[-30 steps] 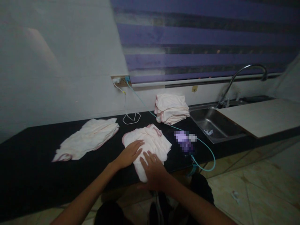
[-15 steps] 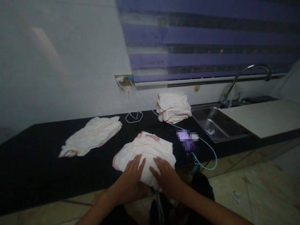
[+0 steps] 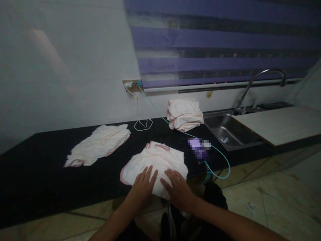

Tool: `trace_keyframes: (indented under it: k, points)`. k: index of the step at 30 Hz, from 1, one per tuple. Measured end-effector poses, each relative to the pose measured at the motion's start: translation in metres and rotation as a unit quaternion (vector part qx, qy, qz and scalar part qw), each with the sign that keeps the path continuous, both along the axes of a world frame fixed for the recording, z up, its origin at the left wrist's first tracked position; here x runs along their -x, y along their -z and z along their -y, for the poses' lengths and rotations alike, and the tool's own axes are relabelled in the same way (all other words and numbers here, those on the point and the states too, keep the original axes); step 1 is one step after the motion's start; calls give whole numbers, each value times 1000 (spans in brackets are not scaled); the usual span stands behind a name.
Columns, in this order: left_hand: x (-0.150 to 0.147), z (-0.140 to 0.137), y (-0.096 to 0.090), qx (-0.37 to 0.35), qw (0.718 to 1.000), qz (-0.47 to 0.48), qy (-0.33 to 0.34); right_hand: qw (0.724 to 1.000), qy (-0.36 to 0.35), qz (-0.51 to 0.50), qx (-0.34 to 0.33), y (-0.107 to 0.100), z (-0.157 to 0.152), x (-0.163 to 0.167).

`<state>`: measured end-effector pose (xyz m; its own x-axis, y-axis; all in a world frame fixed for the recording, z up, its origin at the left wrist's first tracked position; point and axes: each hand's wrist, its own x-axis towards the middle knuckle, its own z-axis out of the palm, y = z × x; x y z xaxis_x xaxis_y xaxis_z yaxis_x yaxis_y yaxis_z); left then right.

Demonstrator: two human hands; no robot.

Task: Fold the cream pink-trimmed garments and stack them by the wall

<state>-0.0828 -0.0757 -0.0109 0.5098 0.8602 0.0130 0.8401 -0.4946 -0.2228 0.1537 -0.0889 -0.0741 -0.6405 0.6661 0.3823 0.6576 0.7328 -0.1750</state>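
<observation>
A white cloth garment with pink trim (image 3: 160,155) lies spread at the front edge of the black counter (image 3: 105,180), its near end hanging over the edge. My left hand (image 3: 145,182) rests on its near left part, fingers stretched out. On the near right part lies my right hand (image 3: 178,187), also flat with fingers apart. Behind and to the left is a loose pile of similar white cloth (image 3: 100,144). A folded stack of white pink-edged cloths (image 3: 185,115) sits at the back, near the wall.
To the right, a pixelated purple item (image 3: 198,147) lies beside a looping teal cable (image 3: 228,164). Beyond are a steel sink (image 3: 233,134), a curved faucet (image 3: 258,75) and a pale board (image 3: 283,124). A white cable (image 3: 143,129) hangs from the wall socket (image 3: 134,85).
The view has shifted very slightly. Both hands stay flat on the garment, with hardly any movement, and the cloths lie as before.
</observation>
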Motion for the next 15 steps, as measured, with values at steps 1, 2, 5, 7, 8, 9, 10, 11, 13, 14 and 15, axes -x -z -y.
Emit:
trace_keyframes:
  k: [1, 2, 5, 7, 8, 9, 10, 11, 13, 14, 15]
  points:
    - [-2, 2, -4, 17, 1000, -2, -7, 999, 7, -24, -20, 5, 2, 3]
    - [-3, 4, -9, 37, 999, -4, -15, 998, 12, -50, -41, 9, 4, 5]
    - [-6, 8, -27, 121, 992, -1, -22, 988, 9, -122, -93, 15, 11, 10]
    - [-7, 9, -39, 167, 985, 30, -26, 982, 10, -153, -110, 12, 16, 13]
    - [-9, 8, -45, 182, 982, 51, -29, 980, 14, -165, -113, 10, 18, 15]
    - [-10, 8, -50, 190, 979, 70, -34, 978, 23, -175, -113, 6, 20, 18]
    - [-12, 7, -55, 195, 976, 85, -40, 976, 37, -184, -112, 3, 22, 21]
    - [-13, 5, -59, 199, 974, 95, -46, 973, 56, -193, -111, 0, 24, 25]
    - [-16, 3, -64, 200, 972, 114, -52, 967, 104, -207, -111, -3, 24, 36]
    - [-18, 2, -65, 198, 970, 128, -54, 962, 126, -212, -114, -4, 24, 42]
    - [-19, 2, -66, 195, 969, 144, -56, 958, 145, -217, -120, -3, 22, 48]
